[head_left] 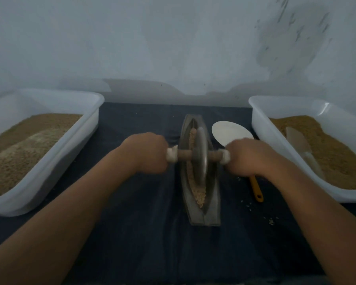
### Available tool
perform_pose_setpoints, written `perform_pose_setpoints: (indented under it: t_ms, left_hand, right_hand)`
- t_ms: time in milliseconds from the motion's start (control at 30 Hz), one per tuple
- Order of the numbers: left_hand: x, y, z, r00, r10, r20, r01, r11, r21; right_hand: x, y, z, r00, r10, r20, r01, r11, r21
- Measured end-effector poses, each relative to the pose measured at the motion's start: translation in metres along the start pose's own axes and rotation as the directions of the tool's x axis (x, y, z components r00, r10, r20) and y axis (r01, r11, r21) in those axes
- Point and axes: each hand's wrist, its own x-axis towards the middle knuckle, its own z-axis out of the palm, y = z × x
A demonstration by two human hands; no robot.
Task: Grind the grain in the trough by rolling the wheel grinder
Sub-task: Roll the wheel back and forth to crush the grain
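Trough (213, 204) long axis runs straight away from you; wheel grinder (200, 159) mid-trough, axle crosswise; your left hand (147, 155), right hand (248, 158) each grip handle end.

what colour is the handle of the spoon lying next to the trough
Yellow-orange; the spoon handle shows in the head view.

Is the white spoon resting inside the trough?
No, the white spoon lies on the dark cloth beside the trough, to its right.

Bare left hand (146, 154), bare right hand (248, 158), bare left forearm (70, 204) and right forearm (308, 204), uncovered to the frame edge, slightly blurred
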Motion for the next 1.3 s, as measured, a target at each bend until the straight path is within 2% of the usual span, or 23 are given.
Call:
perform_pose_setpoints:
  t_ms: [33,67,133,167,233,300,367,433,500,567,633,667,733,800,867,933,1000,1100,1133,1167,1200,1267,1300]
  left_hand:
    - [-0.014,0.0,-0.001,0.995,0.057,0.079,-0.057,0.998,-0.005]
    - [-0.023,0.0,-0.002,0.987,0.096,0.131,-0.095,0.995,-0.013]
    - [-0.026,0.0,0.0,0.978,0.112,0.177,-0.109,0.994,-0.026]
    - [-0.02,0.0,0.0,0.981,0.098,0.17,-0.097,0.995,-0.017]
    - [0.005,0.0,-0.002,0.998,0.041,0.04,-0.043,0.998,0.044]
    - [0.034,-0.001,-0.009,0.987,-0.062,-0.146,0.075,0.994,0.08]
    - [0.055,0.001,-0.019,0.963,-0.141,-0.23,0.161,0.984,0.071]
    - [0.061,0.006,-0.021,0.952,-0.148,-0.267,0.177,0.98,0.088]
    - [0.049,0.007,-0.018,0.965,-0.118,-0.233,0.147,0.983,0.109]
    - [0.024,0.005,-0.012,0.997,-0.032,-0.076,0.038,0.996,0.082]
    - [-0.002,-0.001,-0.003,0.995,0.045,0.09,-0.047,0.999,0.017]
    - [-0.012,-0.003,0.001,0.99,0.07,0.123,-0.071,0.997,0.005]
    - [-0.019,-0.006,0.011,0.993,0.08,0.084,-0.082,0.996,0.029]
    - [-0.009,-0.004,0.016,0.998,0.037,-0.043,-0.034,0.997,0.07]
    - [0.016,-0.002,0.015,0.973,-0.042,-0.225,0.065,0.993,0.096]
    - [0.04,-0.001,0.01,0.931,-0.12,-0.344,0.156,0.985,0.079]
    - [0.055,-0.003,0.009,0.919,-0.151,-0.364,0.178,0.983,0.041]
    - [0.048,-0.008,0.013,0.963,-0.13,-0.236,0.13,0.991,-0.016]
    - [0.036,-0.01,0.015,0.98,-0.099,-0.174,0.094,0.995,-0.036]
    - [0.02,-0.011,0.017,0.991,-0.058,-0.121,0.052,0.997,-0.053]
    - [0.003,-0.012,0.02,0.996,-0.01,-0.091,0.005,0.998,-0.055]
    - [-0.029,-0.011,0.024,0.992,0.081,-0.099,-0.083,0.996,-0.024]
    - [-0.037,-0.01,0.027,0.988,0.104,-0.114,-0.105,0.994,-0.008]
  right_hand:
    - [-0.019,0.002,-0.001,0.987,-0.029,0.158,0.02,0.998,0.057]
    - [-0.035,0.003,-0.001,0.964,-0.069,0.259,0.044,0.994,0.103]
    - [-0.047,0.005,0.001,0.95,-0.109,0.293,0.078,0.99,0.115]
    - [-0.042,0.005,0.003,0.964,-0.089,0.251,0.07,0.994,0.083]
    - [-0.019,-0.001,0.004,1.0,-0.006,0.027,0.006,1.0,0.01]
    - [0.011,-0.008,0.001,0.962,0.057,-0.267,-0.062,0.998,-0.011]
    - [0.031,-0.011,-0.003,0.907,0.086,-0.412,-0.081,0.996,0.029]
    - [0.037,-0.01,-0.002,0.898,0.075,-0.434,-0.063,0.997,0.042]
    - [0.031,-0.008,0.002,0.907,0.048,-0.419,-0.049,0.999,0.007]
    - [0.011,-0.003,0.011,0.953,0.027,-0.301,-0.032,0.999,-0.013]
    - [-0.02,0.003,0.02,0.988,-0.022,-0.152,0.018,1.0,-0.025]
    - [-0.035,0.006,0.023,0.991,-0.051,-0.12,0.049,0.999,-0.022]
    - [-0.044,0.01,0.024,0.992,-0.081,-0.095,0.08,0.997,-0.013]
    - [-0.027,0.007,0.021,0.993,-0.065,-0.101,0.063,0.998,-0.02]
    - [0.005,0.0,0.012,0.98,0.008,-0.198,-0.013,1.0,-0.024]
    - [0.034,-0.006,0.0,0.948,0.071,-0.31,-0.086,0.996,-0.036]
    - [0.045,-0.01,-0.005,0.929,0.082,-0.36,-0.125,0.987,-0.098]
    - [0.029,-0.015,-0.005,0.909,0.014,-0.417,-0.09,0.982,-0.163]
    - [0.018,-0.015,-0.005,0.922,-0.003,-0.387,-0.056,0.989,-0.14]
    - [0.005,-0.014,-0.006,0.958,-0.013,-0.286,-0.018,0.994,-0.104]
    - [-0.009,-0.012,-0.007,0.992,-0.023,-0.123,0.016,0.998,-0.061]
    - [-0.034,-0.007,-0.009,0.976,-0.058,0.209,0.051,0.998,0.038]
    - [-0.042,-0.006,-0.009,0.951,-0.08,0.299,0.062,0.996,0.069]
